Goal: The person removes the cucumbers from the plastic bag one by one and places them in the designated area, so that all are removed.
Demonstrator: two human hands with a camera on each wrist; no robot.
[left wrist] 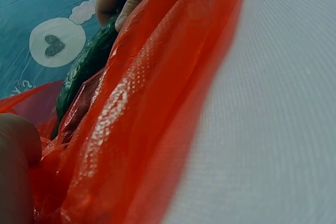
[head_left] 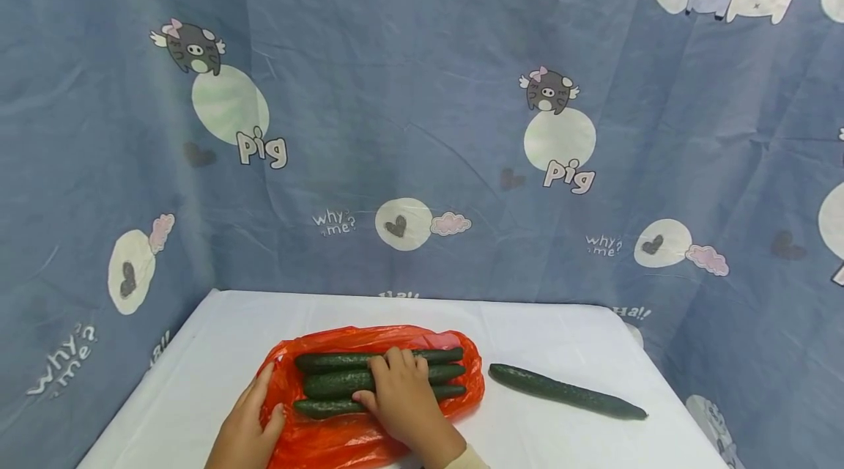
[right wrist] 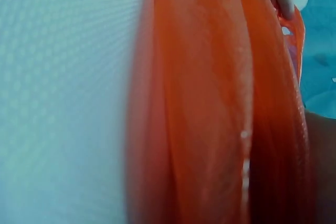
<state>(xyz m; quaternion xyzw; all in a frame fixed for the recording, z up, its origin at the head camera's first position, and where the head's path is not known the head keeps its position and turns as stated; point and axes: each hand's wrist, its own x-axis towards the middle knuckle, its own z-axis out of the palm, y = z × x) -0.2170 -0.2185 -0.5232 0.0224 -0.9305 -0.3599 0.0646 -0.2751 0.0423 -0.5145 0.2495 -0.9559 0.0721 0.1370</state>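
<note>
Three dark green cucumbers (head_left: pixel 336 383) lie side by side in an opened red plastic bag (head_left: pixel 316 447). My right hand (head_left: pixel 405 396) reaches over them from the front, its fingers bent over the middle cucumber and its thumb on the near side. In the left wrist view, that thumb presses against a cucumber (left wrist: pixel 84 69). At the bag's left rim, my left hand (head_left: pixel 247 421) touches the red plastic with thumb and fingers spread apart. The right wrist view is mostly filled by the bag (right wrist: pixel 205 98), which hides the cucumbers there.
A single cucumber (head_left: pixel 567 392) lies slantwise on the white table (head_left: pixel 541 330), to the right of the bag. Behind the table and at its sides hangs a blue cloth (head_left: pixel 409 146) printed with cartoon pigs.
</note>
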